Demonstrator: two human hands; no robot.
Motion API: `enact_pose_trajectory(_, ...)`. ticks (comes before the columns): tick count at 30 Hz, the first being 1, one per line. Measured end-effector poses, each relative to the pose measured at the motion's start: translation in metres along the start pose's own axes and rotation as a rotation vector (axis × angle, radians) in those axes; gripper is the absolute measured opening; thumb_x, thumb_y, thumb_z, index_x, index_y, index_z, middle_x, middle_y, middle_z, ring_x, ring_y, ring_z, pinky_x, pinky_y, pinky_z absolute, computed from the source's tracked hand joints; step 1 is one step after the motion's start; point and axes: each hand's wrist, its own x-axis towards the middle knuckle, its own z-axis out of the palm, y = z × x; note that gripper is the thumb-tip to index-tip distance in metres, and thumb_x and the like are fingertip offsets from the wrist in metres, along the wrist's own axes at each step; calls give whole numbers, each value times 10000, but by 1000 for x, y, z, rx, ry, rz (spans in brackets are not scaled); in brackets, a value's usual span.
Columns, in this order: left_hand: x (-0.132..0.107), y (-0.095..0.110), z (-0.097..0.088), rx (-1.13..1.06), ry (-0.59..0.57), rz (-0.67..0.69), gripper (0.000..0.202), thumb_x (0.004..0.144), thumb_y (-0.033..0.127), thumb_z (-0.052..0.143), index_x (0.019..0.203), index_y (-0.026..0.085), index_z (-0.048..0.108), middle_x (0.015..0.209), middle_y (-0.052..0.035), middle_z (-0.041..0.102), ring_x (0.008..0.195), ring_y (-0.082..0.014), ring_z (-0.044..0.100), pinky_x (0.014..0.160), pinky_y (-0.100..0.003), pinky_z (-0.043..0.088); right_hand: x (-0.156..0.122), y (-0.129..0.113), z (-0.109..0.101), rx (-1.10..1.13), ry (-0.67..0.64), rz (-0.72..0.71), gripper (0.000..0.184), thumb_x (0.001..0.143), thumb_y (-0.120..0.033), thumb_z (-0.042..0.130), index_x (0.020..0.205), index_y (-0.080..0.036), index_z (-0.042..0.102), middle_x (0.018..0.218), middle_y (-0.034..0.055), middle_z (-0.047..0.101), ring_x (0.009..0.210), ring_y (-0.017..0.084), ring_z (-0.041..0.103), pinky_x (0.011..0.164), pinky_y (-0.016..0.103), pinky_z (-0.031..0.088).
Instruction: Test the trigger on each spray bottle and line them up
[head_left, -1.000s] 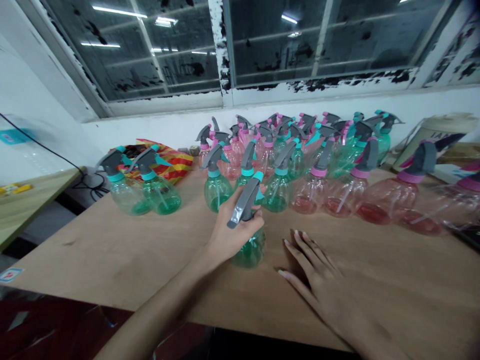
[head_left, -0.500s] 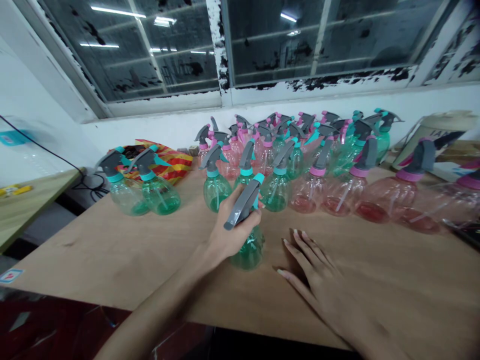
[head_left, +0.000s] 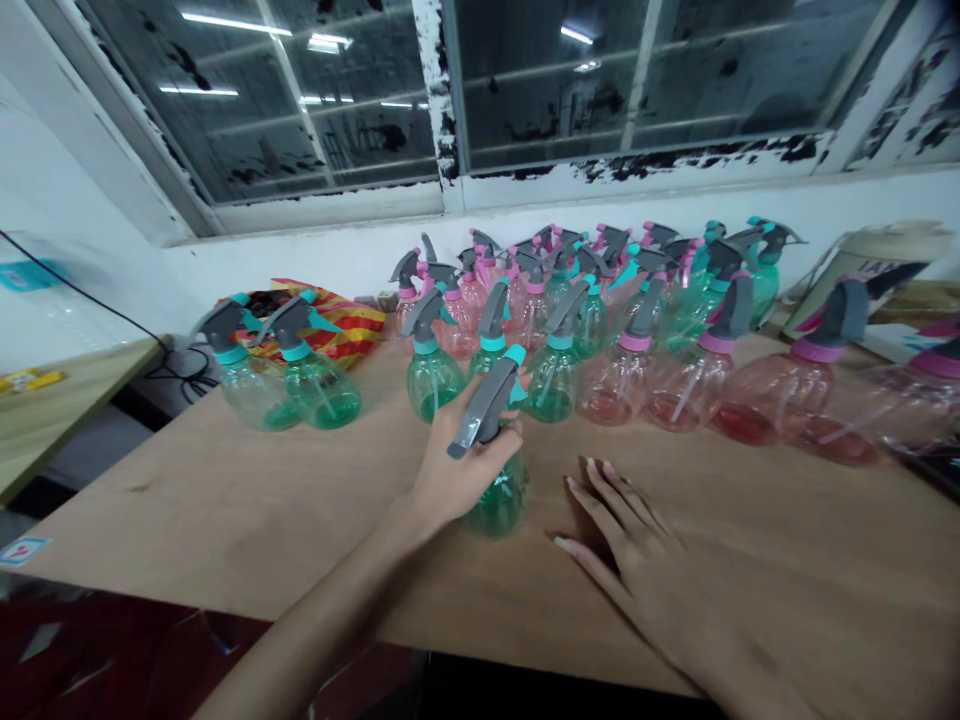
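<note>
My left hand is wrapped round the neck of a green spray bottle with a grey trigger head and teal nozzle. The bottle stands on the wooden table near its front middle. My right hand lies flat on the table just right of the bottle, fingers stretched out and apart, holding nothing.
Several green and pink spray bottles crowd the back of the table below the window. Two green bottles stand apart at the left, before a red and yellow bag. A pale bucket sits at far right. A second table is at left.
The bottle's trigger head tipped slightly in my left hand's grip. My right hand stayed flat on the table.
</note>
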Motion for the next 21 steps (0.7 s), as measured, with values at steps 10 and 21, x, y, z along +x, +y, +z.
enact_pose_trajectory(10,1,1,-1,-54,-16,18,378,746,155,550,1096,285,611,1047,-17,702,858,-194,681,789,-340,547,0,0,1,69,-32,39,608,906,-546,418,1359,-146,488,1456,130,429,1370,275,343,1080,493,362)
enact_pose_trajectory(21,3,1,-2,-36,-7,31,184,743,214,544,915,248,604,886,0,668,781,-183,628,738,-325,514,0,0,-1,91,-35,49,602,903,-550,426,1351,-155,497,1451,127,437,1369,273,345,1082,491,359)
